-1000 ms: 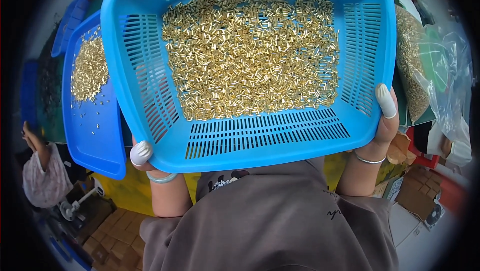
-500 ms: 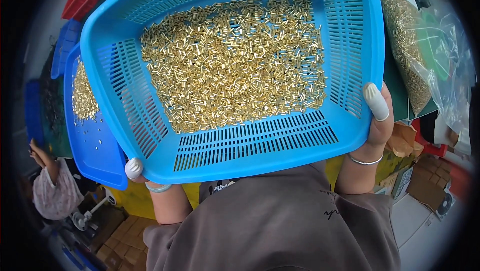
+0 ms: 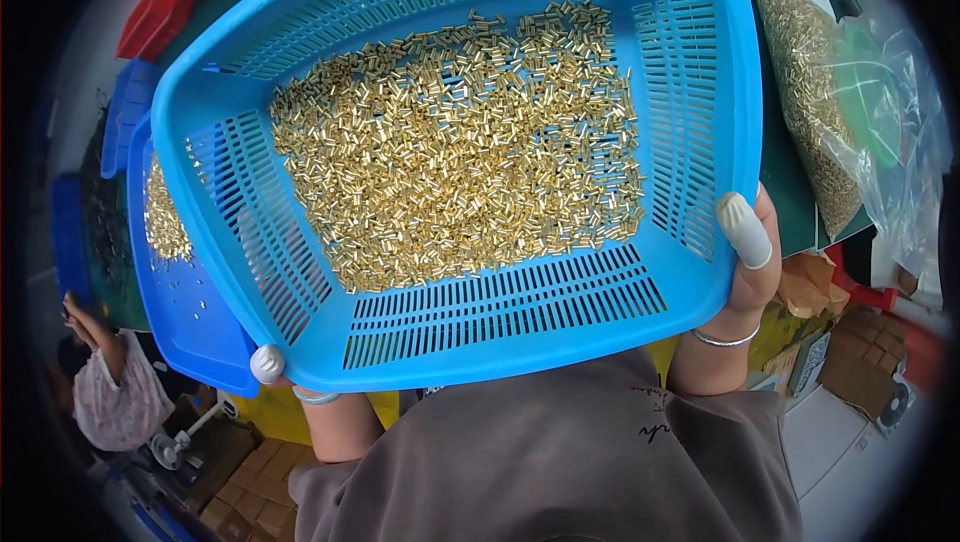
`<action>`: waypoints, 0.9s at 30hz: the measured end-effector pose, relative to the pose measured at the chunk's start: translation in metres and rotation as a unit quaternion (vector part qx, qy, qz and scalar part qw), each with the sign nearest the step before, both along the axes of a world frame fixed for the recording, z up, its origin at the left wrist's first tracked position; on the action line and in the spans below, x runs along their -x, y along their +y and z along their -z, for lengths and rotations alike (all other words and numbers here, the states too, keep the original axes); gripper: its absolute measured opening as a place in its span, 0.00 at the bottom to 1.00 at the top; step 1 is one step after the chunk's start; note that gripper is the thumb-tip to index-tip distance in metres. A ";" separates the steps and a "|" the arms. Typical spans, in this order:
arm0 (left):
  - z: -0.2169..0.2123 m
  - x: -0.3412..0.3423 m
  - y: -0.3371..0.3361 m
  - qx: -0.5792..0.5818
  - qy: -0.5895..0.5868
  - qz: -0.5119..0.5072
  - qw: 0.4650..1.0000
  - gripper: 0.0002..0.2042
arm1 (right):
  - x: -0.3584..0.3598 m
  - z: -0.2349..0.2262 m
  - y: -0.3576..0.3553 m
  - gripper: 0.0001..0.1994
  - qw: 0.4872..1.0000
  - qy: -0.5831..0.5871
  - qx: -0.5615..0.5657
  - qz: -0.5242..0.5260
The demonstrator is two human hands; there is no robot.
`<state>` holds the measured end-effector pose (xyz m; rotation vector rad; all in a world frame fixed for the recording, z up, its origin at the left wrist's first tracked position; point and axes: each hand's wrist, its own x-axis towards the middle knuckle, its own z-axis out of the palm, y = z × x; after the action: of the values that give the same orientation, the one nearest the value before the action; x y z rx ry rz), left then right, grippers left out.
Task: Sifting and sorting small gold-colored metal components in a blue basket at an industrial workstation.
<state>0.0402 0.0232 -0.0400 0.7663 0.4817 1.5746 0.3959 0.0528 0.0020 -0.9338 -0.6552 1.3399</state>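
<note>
We hold the basket (image 3: 450,342) by its near corners; fingers (image 3: 745,232) clamp the rim. Stiff plastic, but the brass bits (image 3: 450,142) make it heavy and shift easily.

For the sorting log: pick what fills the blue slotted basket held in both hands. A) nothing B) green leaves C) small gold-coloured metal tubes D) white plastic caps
C: the blue slotted basket holds a heap of small gold-coloured metal tubes, with the left hand and right hand on its near corners.
</note>
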 end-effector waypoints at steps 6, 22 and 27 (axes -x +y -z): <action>0.002 -0.013 0.003 -0.015 -0.009 -0.048 0.999 0.33 | -0.004 0.007 -0.003 0.23 1.000 -0.020 -0.010 -0.005; 0.024 0.014 -0.011 -0.052 -0.106 0.014 0.993 0.28 | 0.022 0.017 -0.014 0.17 0.996 -0.058 -0.061 0.005; 0.030 0.014 -0.013 -0.044 -0.105 0.021 0.993 0.23 | 0.019 0.024 -0.009 0.17 0.995 -0.036 -0.077 -0.045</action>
<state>0.0264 0.0105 -0.0695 0.6638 0.2433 1.6241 0.3765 0.0442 -0.0216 -0.8380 -0.8522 1.3184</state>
